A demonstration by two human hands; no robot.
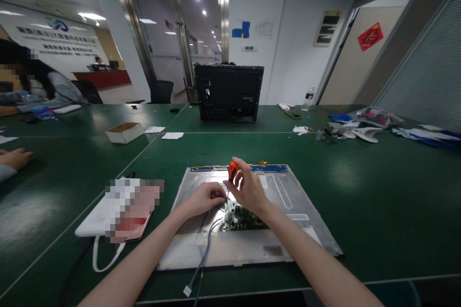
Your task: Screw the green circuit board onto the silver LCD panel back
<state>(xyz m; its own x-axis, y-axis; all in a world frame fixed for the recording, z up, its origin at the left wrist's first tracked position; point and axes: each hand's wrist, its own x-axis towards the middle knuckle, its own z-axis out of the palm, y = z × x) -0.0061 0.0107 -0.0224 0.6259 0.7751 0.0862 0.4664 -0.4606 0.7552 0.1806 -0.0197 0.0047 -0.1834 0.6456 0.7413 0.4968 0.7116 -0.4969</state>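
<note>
Pinching an orange-and-black screwdriver (233,171) by the handle, between thumb and fingers of the right hand (250,193), pretty much upright and shaft down at the upper left corner of a green circuit board (239,220) in the head view. Got the left hand (207,199) right beside the shaft too, with curled fingers bunched close, but honestly can't tell from this angle whether pinching anything. Can't make out the exact contact at the screwdriver's tip either. Looking at the board on the middle of a flat silver metal panel (302,192), lying on a big green table (378,211), with a narrow blue strip (212,169) along the far edge. Also seeing thin grey cables (208,244) from near the board's left side, down over the near edge of the panel to a small white connector (187,290). Off to the left, spotted a white flat device (93,216) and a pink phone (144,220), both partly pixelated, plus an open white box (124,133) farther back. Straight ahead, facing a black rectangular monitor housing (230,88), standing upright. Over at the far left edge, just catching another person's hand (16,159) above the tabletop.
</note>
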